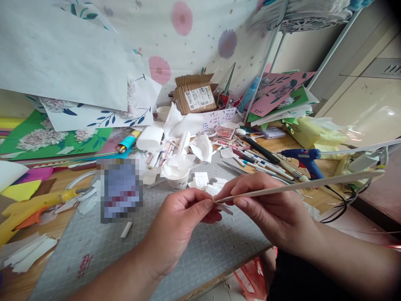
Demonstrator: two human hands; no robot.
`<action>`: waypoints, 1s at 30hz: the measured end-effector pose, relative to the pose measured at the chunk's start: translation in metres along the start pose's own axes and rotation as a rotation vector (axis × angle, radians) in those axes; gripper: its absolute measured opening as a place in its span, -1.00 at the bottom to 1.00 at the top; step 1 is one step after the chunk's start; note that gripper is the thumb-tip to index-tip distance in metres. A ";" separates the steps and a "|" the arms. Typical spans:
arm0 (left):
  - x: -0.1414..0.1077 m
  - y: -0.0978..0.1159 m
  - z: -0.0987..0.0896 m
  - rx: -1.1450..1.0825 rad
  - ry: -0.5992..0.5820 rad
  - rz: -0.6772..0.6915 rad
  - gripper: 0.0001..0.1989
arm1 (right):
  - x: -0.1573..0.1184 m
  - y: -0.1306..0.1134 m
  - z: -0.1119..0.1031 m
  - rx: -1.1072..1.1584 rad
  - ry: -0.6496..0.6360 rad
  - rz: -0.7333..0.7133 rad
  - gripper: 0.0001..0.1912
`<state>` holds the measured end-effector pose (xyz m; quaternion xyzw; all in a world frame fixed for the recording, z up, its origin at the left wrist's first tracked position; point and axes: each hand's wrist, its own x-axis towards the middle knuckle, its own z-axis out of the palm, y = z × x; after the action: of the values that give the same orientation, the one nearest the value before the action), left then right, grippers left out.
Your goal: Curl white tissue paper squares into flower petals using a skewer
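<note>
My right hand [266,205] is closed around a long, thin, pale strip [316,182], gripping it near its left end. The strip slants slightly upward to the right, past the wrist. At its tip, the thumb and fingers of my left hand [184,221] are pinched together, almost touching my right fingers. A small pale piece [224,208] pokes out below the fingers; what it joins is hidden. Both hands are above a grey cutting mat [200,259]. Just behind them are a white paper cup [178,177] stuffed with white paper and several folded white pieces [200,180].
A yellow glue gun [40,207] lies left, a blue glue gun [302,159] right with cables [341,205]. Pens [266,167] and paper scraps crowd the back. Behind stands a cardboard box [196,94]. Flower-decorated sheets [69,129] lean at left. A blurred-out object [121,190] lies on the mat.
</note>
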<state>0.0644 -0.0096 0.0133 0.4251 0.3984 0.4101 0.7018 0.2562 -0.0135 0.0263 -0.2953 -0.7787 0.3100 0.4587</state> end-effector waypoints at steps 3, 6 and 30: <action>0.000 0.000 0.000 0.011 -0.009 -0.001 -0.90 | 0.001 0.001 0.001 0.048 0.025 0.027 -0.94; 0.000 -0.001 -0.001 0.026 -0.014 0.001 -0.89 | 0.003 0.001 0.003 0.094 0.049 0.031 -0.96; 0.001 -0.003 -0.002 0.028 -0.008 0.025 -0.91 | 0.001 0.000 0.001 0.234 0.043 0.076 -0.90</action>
<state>0.0635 -0.0085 0.0098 0.4415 0.3960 0.4115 0.6921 0.2553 -0.0132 0.0263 -0.2756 -0.7154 0.4092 0.4947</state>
